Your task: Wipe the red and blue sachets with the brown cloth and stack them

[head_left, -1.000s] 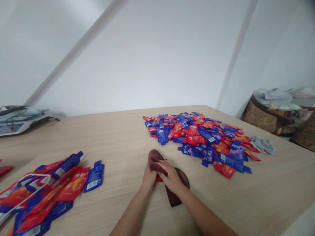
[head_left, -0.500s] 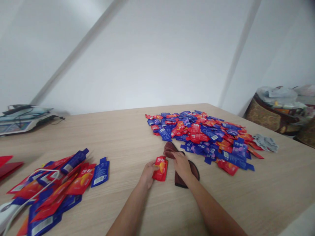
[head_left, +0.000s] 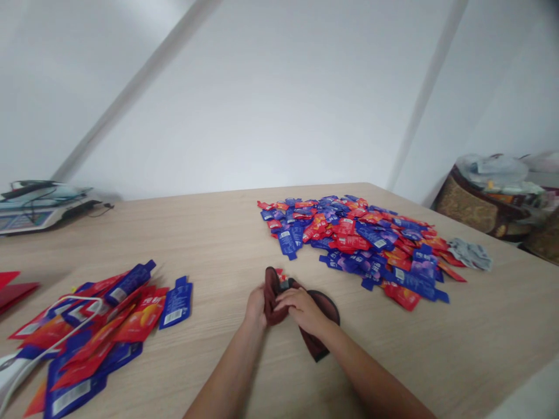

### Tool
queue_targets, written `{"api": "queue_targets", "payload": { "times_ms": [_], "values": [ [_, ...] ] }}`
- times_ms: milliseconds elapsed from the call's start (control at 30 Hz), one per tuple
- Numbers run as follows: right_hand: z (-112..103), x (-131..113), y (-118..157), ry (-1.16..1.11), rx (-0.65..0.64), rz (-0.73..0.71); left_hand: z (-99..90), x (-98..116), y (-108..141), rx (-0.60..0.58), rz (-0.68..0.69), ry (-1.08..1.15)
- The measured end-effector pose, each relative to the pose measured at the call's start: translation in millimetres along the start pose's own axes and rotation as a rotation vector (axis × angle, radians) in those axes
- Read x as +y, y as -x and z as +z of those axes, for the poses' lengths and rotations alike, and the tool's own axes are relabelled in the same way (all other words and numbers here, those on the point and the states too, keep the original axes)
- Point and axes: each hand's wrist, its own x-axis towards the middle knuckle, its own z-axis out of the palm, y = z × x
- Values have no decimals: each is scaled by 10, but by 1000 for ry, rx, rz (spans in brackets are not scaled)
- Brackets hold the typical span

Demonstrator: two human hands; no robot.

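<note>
A brown cloth (head_left: 271,291) with dark edging sits on the table (head_left: 209,233) directly in front of the person, between the two hands. Its raised fold stands with the long axis running roughly away from the body; the left hand (head_left: 257,307) is right against the left side of it, so that hand is the nearer, while the right hand (head_left: 303,308) comes in from the other side with its fingers bent together, pinching the near part of the fold. The left fingertips are hidden behind the cloth (so I cannot tell whether they grip it or something within). Just beyond the fold, on the side away from the person and a little to the right of its top, a bit of a red packet (head_left: 280,272) shows; the rest is covered. The cloth's flat part slants down under the right wrist, towards the person's right. Well apart from both hands lie a large heap of red and blue packets (head_left: 349,233) to the far right and a smaller pile (head_left: 109,326) to the left.
</note>
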Motion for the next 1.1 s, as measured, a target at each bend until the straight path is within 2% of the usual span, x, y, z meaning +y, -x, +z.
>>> {"api": "queue_targets", "payload": {
  "times_ms": [100,167,233,300,367,433,467,500,600,667,733,800,933,1033,1100],
  "values": [
    [-18,74,19,-32,-61,14,-27,58,5,17,-9,-23],
    [-92,167,28,-20,-3,89,-65,104,19,22,55,-45],
    [-224,269,45,-25,168,179,-99,140,33,-11,102,-78],
    [-370,339,68,-84,418,213,-111,152,46,-48,93,-118],
    [-459,339,83,-154,649,182,-95,134,60,-55,75,-163],
    [-444,262,76,-158,749,114,-66,94,75,-53,90,-213],
    [-397,204,63,-131,719,82,-53,70,82,-62,94,-247],
    [-333,140,43,-90,636,52,-43,47,88,-75,93,-288],
    [-140,-11,-42,107,279,13,-35,-10,92,-105,90,-396],
    [-96,-27,-95,245,132,50,-45,-25,82,-122,104,-432],
    [-143,38,-119,360,109,127,-63,-18,67,-179,86,-443],
    [-240,155,-105,443,138,190,-84,6,56,-236,35,-454],
    [-361,343,-12,462,266,248,-107,56,63,-207,-21,-465],
    [-296,316,27,344,338,186,-95,56,70,-198,-20,-430],
    [-215,231,23,264,263,94,-87,40,61,-163,42,-387]
  ]
}}
